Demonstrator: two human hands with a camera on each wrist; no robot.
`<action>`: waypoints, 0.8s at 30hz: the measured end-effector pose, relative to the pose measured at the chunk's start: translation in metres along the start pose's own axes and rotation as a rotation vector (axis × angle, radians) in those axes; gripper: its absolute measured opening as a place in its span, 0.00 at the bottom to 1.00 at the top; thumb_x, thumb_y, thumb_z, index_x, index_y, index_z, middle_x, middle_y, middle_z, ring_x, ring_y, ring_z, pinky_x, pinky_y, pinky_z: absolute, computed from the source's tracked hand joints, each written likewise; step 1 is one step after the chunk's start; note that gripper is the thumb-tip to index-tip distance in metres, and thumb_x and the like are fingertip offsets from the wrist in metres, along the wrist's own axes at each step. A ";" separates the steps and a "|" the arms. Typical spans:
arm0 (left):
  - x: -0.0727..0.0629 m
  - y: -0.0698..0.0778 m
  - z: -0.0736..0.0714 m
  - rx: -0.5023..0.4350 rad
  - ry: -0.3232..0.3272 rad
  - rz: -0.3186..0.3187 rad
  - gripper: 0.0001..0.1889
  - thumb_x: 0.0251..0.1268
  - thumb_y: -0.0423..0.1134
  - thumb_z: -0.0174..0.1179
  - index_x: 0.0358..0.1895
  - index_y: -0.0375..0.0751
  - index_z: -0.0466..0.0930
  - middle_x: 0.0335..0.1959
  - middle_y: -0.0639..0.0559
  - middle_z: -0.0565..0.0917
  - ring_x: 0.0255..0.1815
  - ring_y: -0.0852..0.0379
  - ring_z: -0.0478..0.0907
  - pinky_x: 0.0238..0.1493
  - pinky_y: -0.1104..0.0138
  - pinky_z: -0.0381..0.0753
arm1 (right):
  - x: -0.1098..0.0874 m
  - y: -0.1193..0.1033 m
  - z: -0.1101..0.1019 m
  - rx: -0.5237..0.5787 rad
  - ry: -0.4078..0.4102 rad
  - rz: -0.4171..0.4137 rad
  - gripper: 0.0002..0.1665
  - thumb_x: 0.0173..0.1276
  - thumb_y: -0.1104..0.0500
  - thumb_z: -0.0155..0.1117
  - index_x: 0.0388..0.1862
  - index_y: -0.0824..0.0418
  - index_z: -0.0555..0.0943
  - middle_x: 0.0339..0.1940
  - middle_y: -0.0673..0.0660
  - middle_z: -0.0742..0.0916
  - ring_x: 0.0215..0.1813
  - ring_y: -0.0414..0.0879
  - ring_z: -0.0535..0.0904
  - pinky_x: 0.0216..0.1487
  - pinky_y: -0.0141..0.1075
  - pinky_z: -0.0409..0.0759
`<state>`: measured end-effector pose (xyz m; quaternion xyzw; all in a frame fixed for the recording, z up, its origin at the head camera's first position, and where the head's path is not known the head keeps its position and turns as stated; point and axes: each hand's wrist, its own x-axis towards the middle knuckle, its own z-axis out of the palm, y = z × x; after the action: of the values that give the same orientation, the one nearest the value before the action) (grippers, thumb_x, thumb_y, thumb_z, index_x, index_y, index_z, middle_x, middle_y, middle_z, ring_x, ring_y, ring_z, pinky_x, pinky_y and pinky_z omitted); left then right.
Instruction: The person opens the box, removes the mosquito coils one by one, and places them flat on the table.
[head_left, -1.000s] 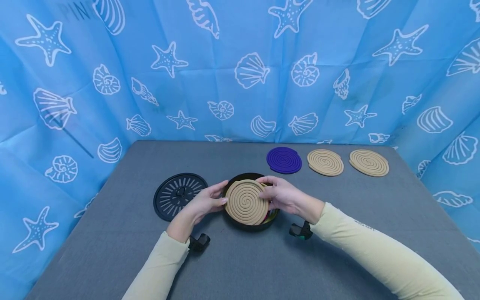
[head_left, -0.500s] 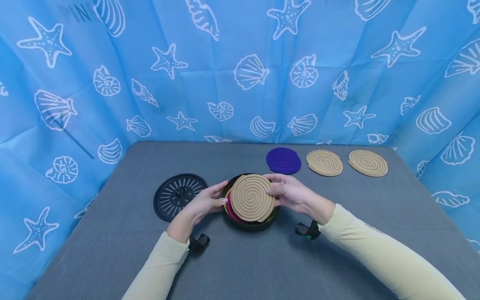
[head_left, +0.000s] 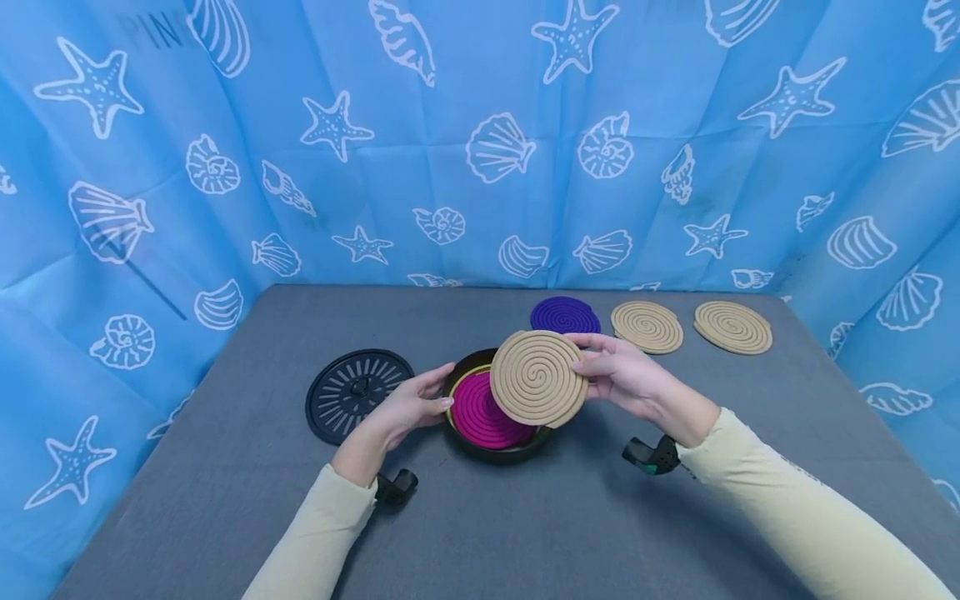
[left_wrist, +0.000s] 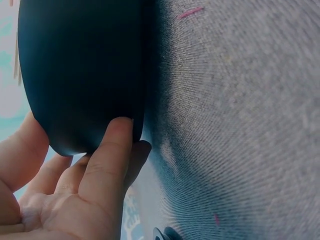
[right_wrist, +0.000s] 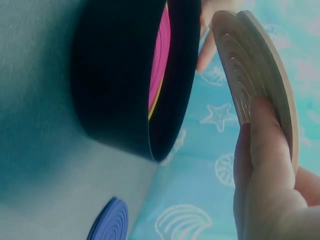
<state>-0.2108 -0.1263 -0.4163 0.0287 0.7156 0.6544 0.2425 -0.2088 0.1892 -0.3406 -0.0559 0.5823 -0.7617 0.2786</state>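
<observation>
A black round bowl (head_left: 457, 383) stands mid-table with a magenta spiral coil (head_left: 480, 410) lying inside it. My left hand (head_left: 408, 404) holds the bowl's left wall, fingers curled against it (left_wrist: 107, 155). My right hand (head_left: 618, 371) pinches a tan spiral coil (head_left: 537, 377) by its right edge, holding it tilted above the bowl's right rim. In the right wrist view the tan coil (right_wrist: 260, 80) is edge-on beside the bowl (right_wrist: 125, 85), with the magenta coil (right_wrist: 161, 60) showing inside.
A black slotted lid (head_left: 358, 393) lies flat left of the bowl. At the back right lie a purple coil (head_left: 564, 315) and two tan coils (head_left: 647, 326) (head_left: 732, 327). Grey cloth covers the table (head_left: 525, 517); blue seashell curtains close it in.
My right hand has lifted the tan coil out of the bowl and carried it up and to the right, uncovering the magenta coil. The left hand has stayed on the bowl.
</observation>
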 end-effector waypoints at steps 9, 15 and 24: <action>-0.001 0.001 0.000 -0.023 0.015 -0.016 0.31 0.73 0.28 0.52 0.76 0.46 0.57 0.77 0.43 0.55 0.75 0.44 0.54 0.66 0.50 0.67 | -0.012 -0.010 -0.016 0.031 0.043 -0.002 0.39 0.72 0.75 0.45 0.77 0.71 0.43 0.47 0.55 0.85 0.48 0.46 0.84 0.48 0.41 0.83; 0.000 0.001 -0.001 -0.029 0.000 -0.024 0.31 0.73 0.29 0.51 0.76 0.46 0.56 0.77 0.43 0.54 0.75 0.44 0.54 0.66 0.50 0.67 | -0.019 -0.014 -0.029 0.059 0.052 -0.016 0.40 0.73 0.75 0.44 0.77 0.70 0.39 0.47 0.54 0.85 0.49 0.45 0.84 0.49 0.39 0.83; 0.000 0.002 -0.001 -0.035 0.013 -0.021 0.30 0.73 0.29 0.52 0.75 0.47 0.58 0.76 0.43 0.56 0.75 0.43 0.55 0.66 0.49 0.67 | -0.030 -0.017 -0.051 0.135 0.080 -0.028 0.43 0.73 0.76 0.43 0.78 0.67 0.34 0.47 0.54 0.85 0.48 0.46 0.84 0.47 0.41 0.84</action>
<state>-0.2111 -0.1267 -0.4147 0.0129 0.7060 0.6643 0.2454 -0.2102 0.2501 -0.3342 -0.0144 0.5395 -0.8046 0.2476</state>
